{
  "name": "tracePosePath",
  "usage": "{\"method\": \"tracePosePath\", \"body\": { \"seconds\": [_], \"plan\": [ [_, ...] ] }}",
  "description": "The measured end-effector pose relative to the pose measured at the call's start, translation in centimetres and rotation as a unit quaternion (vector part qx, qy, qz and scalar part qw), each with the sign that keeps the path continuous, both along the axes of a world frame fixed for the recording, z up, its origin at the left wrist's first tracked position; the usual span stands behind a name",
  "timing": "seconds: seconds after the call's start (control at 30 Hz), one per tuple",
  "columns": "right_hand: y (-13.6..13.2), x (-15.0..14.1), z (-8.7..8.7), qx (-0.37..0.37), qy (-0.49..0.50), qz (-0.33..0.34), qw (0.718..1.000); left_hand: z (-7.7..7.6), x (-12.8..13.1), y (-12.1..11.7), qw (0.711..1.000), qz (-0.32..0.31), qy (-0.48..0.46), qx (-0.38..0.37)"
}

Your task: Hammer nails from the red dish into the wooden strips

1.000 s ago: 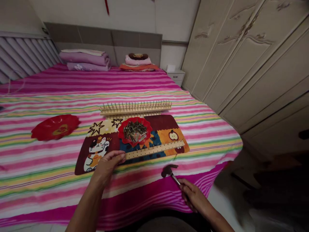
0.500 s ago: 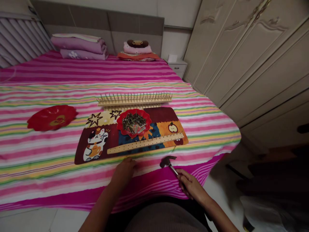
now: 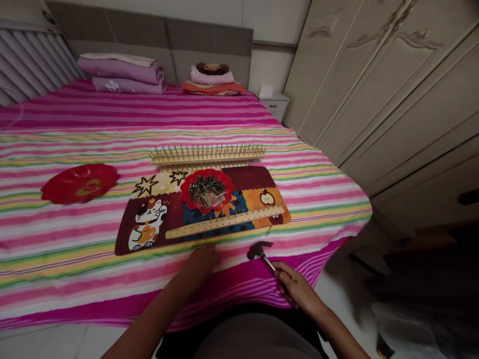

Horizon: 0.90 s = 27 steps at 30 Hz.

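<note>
My right hand (image 3: 295, 286) is closed around the handle of a claw hammer (image 3: 259, 250), whose head rests over the bed's near edge. My left hand (image 3: 204, 259) is curled just below the near edge of the mat; its fingertips are hidden, so anything in them cannot be made out. In front of both hands a wooden strip (image 3: 224, 223) with rows of holes lies on the patterned mat (image 3: 123, 239). Several nails stand in the strip, toward its right part. Behind it, a red scalloped dish (image 3: 189, 202) holds a heap of loose nails (image 3: 207, 189).
Beyond the mat lie wooden strips (image 3: 209, 159) bristling with upright nails. A red plate (image 3: 80, 183) sits at the left on the striped bedspread (image 3: 60, 234). Folded bedding (image 3: 121, 75) is stacked at the headboard. A wardrobe (image 3: 374, 89) stands along the right side.
My left hand has shifted slightly to the right along the bed, its fingers more curled under. The right hand and hammer have hardly moved.
</note>
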State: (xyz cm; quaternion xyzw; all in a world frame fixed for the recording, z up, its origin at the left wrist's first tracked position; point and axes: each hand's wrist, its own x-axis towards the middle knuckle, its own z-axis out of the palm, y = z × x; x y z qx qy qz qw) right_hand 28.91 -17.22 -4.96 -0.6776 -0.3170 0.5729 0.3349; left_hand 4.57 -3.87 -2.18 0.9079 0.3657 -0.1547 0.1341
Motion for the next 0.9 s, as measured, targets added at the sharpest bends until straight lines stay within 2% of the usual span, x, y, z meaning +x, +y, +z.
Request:
{"method": "tracePosePath", "body": {
  "seconds": [0.17, 0.23, 0.3, 0.37, 0.43, 0.5, 0.57, 0.63, 0.73, 0.9],
  "plan": [
    [0.0, 0.0, 0.2, -0.002, -0.005, -0.002, 1.000, 0.5, -0.1, 0.4, 1.000, 0.003, 0.021, -0.019],
    [0.1, -0.1, 0.2, -0.003, -0.003, -0.002, 1.000, 1.1, -0.8, 0.7, 0.998, 0.029, -0.035, -0.043],
    [0.1, -0.1, 0.3, -0.002, 0.002, -0.002, 1.000, 2.0, -1.8, 0.9, 0.982, 0.096, -0.143, -0.081],
    [0.1, -0.2, 0.3, 0.004, 0.008, -0.008, 1.000, 2.9, -3.0, 1.3, 0.929, 0.212, -0.274, -0.130],
    [0.2, -0.3, 0.3, 0.009, 0.011, -0.015, 1.000, 3.7, -3.8, 1.8, 0.838, 0.340, -0.390, -0.174],
    [0.2, -0.3, 0.4, 0.009, 0.008, -0.013, 1.000, 4.2, -4.0, 2.5, 0.737, 0.437, -0.478, -0.192],
    [0.1, -0.4, 0.3, 0.007, 0.002, -0.009, 1.000, 4.3, -3.7, 3.3, 0.661, 0.485, -0.541, -0.188],
    [0.1, -0.3, 0.2, 0.014, -0.004, -0.011, 1.000, 4.2, -3.1, 3.9, 0.619, 0.506, -0.572, -0.182],
    [0.0, -0.3, -0.1, 0.026, -0.009, -0.012, 1.000, 3.9, -2.1, 4.5, 0.606, 0.506, -0.586, -0.180],
    [0.0, -0.2, -0.2, 0.028, -0.002, -0.014, 1.000, 3.2, -1.5, 4.6, 0.621, 0.495, -0.583, -0.173]
  ]
}}
